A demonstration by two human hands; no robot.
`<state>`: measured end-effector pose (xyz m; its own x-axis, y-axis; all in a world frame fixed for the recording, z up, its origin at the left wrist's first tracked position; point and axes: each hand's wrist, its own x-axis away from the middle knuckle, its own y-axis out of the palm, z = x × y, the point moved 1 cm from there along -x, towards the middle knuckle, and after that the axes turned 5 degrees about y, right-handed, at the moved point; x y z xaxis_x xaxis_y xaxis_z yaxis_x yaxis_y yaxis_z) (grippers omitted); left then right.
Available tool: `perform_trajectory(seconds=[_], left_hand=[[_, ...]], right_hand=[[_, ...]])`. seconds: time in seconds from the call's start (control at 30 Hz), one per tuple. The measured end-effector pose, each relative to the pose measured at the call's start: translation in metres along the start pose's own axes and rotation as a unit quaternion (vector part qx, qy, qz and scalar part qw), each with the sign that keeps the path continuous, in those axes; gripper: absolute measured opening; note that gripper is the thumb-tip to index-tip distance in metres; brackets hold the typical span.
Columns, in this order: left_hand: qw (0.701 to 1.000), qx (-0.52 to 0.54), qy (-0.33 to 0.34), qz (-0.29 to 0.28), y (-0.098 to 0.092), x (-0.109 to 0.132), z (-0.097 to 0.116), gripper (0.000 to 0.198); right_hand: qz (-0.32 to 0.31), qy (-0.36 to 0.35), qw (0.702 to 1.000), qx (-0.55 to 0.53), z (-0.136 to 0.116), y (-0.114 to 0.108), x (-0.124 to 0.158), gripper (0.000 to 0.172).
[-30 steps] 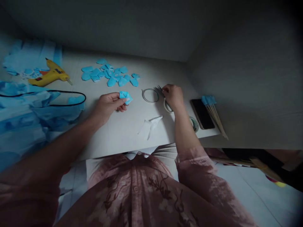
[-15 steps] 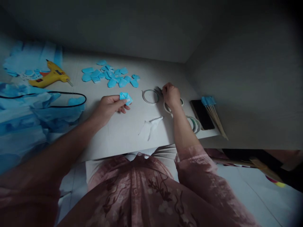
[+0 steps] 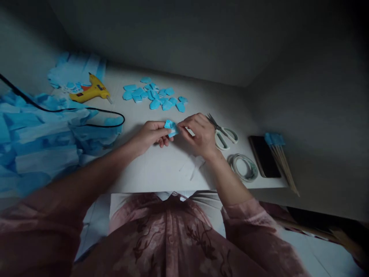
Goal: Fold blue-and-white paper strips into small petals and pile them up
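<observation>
My left hand (image 3: pixel 154 134) is closed, pinching a small folded blue piece (image 3: pixel 170 127) of thin cloth-like material between thumb and fingers. At that piece's right edge is my right hand (image 3: pixel 198 132), its thumb and forefinger brought together; whatever they pinch is too small to make out. Scissors with white handles (image 3: pixel 221 134) lie just right of my right hand, blades pointing away from me. Beyond both hands, several similar blue pieces (image 3: pixel 154 94) are scattered in a loose group. A thin white scrap (image 3: pixel 197 167) lies below my right wrist.
A yellow glue gun (image 3: pixel 90 90) lies at the back left beside blue-and-white sheets (image 3: pixel 77 67). Its neighbour is a blue sheet heap (image 3: pixel 49 138), crossed by a black cord (image 3: pixel 109 112). Tape rolls (image 3: pixel 243 167), a dark phone (image 3: pixel 265 156) and blue-tipped sticks (image 3: pixel 281 157) are on the right.
My right hand has come left from over the scissors to the blue piece, uncovering the scissors. My left hand still holds the piece. The whole view has shifted.
</observation>
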<state>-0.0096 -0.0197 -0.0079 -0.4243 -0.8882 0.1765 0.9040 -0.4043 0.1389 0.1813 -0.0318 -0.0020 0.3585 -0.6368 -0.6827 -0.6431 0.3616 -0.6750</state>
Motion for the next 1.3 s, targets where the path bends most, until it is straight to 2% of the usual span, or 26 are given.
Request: perform_trajectory(seconds=[0.2, 0.37, 0.5, 0.7, 0.9, 0.97, 1.07, 1.2, 1.3], left_hand=[[0.999, 0.003, -0.013, -0.037, -0.002, -0.003, -0.008, 0.01], [0.998, 0.002, -0.008, -0.058, -0.005, -0.004, -0.013, 0.009], [0.998, -0.007, -0.006, -0.057, -0.005, -0.002, -0.009, 0.01], [0.998, -0.017, -0.011, -0.053, -0.002, 0.002, -0.002, 0.01], [0.999, 0.006, 0.0, -0.031, -0.009, -0.004, -0.007, 0.011], [1.0, 0.014, 0.001, -0.02, -0.01, -0.005, -0.006, 0.013], [1.0, 0.008, -0.004, -0.026, -0.008, -0.003, -0.002, 0.012], [0.999, -0.038, -0.006, -0.035, -0.003, 0.001, 0.003, 0.012], [0.996, -0.079, 0.009, -0.043, 0.0, 0.003, 0.003, 0.021]], right_hand=[[0.017, -0.029, 0.999, 0.017, 0.003, 0.004, 0.011, 0.014], [-0.029, 0.014, 0.999, 0.029, 0.004, 0.005, 0.014, 0.021], [-0.029, 0.018, 0.999, 0.041, 0.005, 0.007, 0.015, 0.022], [-0.013, -0.026, 0.998, 0.054, 0.002, 0.007, 0.015, 0.019], [-0.11, 0.0, 0.994, -0.005, 0.003, 0.004, 0.014, 0.031], [-0.116, 0.01, 0.992, -0.052, 0.005, 0.004, 0.014, 0.037], [-0.093, 0.078, 0.979, -0.162, 0.009, 0.004, 0.012, 0.032], [-0.111, 0.251, 0.918, -0.287, 0.01, 0.008, 0.014, 0.04], [-0.13, 0.287, 0.886, -0.34, 0.008, 0.012, 0.016, 0.047]])
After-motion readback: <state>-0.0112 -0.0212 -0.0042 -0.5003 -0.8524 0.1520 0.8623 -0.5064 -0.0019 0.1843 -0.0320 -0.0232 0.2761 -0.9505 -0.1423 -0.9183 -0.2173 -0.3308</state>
